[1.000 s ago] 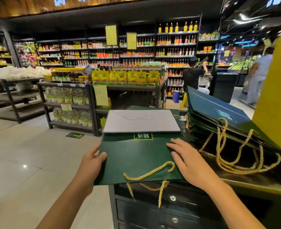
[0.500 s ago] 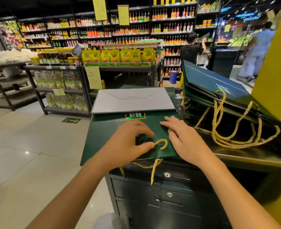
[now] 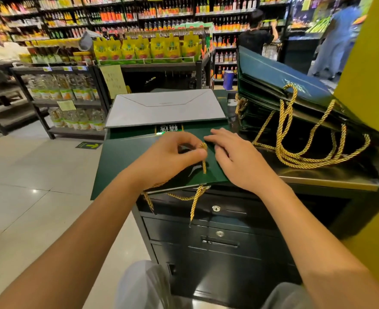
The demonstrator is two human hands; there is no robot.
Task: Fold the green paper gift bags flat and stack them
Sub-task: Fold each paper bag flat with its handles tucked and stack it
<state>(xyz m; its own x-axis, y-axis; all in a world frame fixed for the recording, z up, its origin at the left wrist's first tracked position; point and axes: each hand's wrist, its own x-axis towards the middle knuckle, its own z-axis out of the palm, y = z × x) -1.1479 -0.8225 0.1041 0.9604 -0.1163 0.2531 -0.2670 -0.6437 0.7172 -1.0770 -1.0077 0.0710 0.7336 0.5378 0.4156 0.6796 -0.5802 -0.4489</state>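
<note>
Where the left hand (image 3: 168, 159) only reached for the gold cord (image 3: 204, 161) half a second ago, it now pinches that loop between thumb and forefinger. The flat green bag (image 3: 121, 157) lies on the counter (image 3: 318, 182), long axis nine-to-three o'clock, handles toward six. The right hand (image 3: 239, 161) presses it, fingers straight.

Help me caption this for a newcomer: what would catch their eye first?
Front and centre, the left hand pinches a gold rope handle over a flat green gift bag on the black cabinet, the right hand resting flat on the bag. To the right, a leaning stack of folded green bags trails looping gold handles.
</note>
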